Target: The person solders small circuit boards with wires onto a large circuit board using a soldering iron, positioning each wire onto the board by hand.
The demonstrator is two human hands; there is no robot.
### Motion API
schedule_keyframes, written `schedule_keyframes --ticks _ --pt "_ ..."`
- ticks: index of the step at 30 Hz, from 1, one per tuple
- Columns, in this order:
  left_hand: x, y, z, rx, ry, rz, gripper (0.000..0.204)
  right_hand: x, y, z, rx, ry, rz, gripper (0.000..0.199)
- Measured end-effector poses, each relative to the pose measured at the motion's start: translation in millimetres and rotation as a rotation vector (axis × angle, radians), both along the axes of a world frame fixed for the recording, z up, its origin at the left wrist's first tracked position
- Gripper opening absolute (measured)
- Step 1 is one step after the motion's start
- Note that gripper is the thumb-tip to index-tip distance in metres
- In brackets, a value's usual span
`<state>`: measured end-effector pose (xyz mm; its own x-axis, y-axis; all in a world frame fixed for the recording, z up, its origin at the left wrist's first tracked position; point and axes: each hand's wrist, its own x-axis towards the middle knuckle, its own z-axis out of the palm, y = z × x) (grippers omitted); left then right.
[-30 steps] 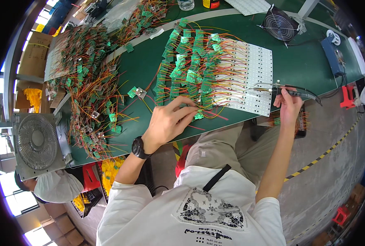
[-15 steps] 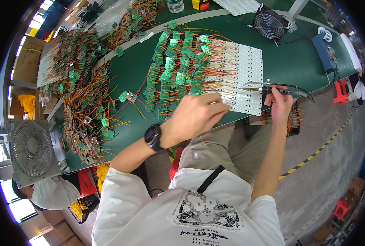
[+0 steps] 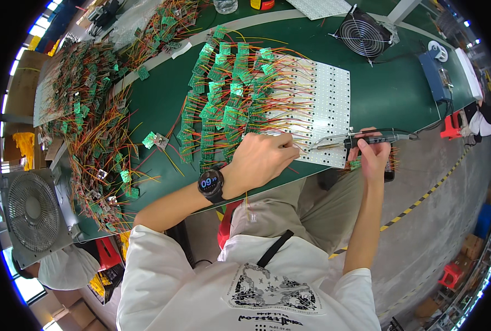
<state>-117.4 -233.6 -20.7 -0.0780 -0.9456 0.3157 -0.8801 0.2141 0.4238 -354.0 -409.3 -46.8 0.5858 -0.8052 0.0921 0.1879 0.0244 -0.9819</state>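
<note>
Green workbench, white perforated panel with wired green boards, small fan, loose board piles

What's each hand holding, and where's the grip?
Right hand grips the soldering iron by its handle. Left hand pinches a wire at the white board.

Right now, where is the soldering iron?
In the head view, the soldering iron is in the right hand, its tip over the white panel's near edge, right of the left hand.
</note>
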Motion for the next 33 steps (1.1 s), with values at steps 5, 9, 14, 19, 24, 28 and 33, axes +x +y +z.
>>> schedule_keyframes --ticks 5,9,14,19,24,28,33 --pt "2.4 -1.1 -5.5 0.015 -0.032 -0.027 0.008 -1.3 -0.7 1.3 0.005 0.035 0.049 0.019" --pt "2.4 -2.3 -7.4 0.007 -0.039 -0.042 0.01 -2.4 -1.0 3.2 -0.003 0.09 0.06 0.022" --pt "0.2 -3.2 -6.0 -0.003 -0.057 -0.04 0.012 -2.0 -1.6 -0.5 -0.008 0.045 0.061 0.023" --pt "-0.8 -4.3 -4.5 -0.001 -0.049 -0.057 0.013 -4.5 -1.8 -3.7 -0.025 0.04 0.059 0.024" --pt "-2.3 -4.1 -5.5 0.008 -0.058 -0.05 0.013 -4.1 -1.1 -2.9 -0.031 0.044 0.079 0.023" --pt "-2.0 -4.1 -4.8 0.01 -0.06 -0.047 0.013 -2.5 -0.3 -1.3 -0.028 0.058 0.068 0.023" --pt "-2.8 -3.0 -5.2 -0.004 -0.045 -0.038 0.012 -4.4 -2.0 -4.5 -0.027 0.08 0.075 0.024"
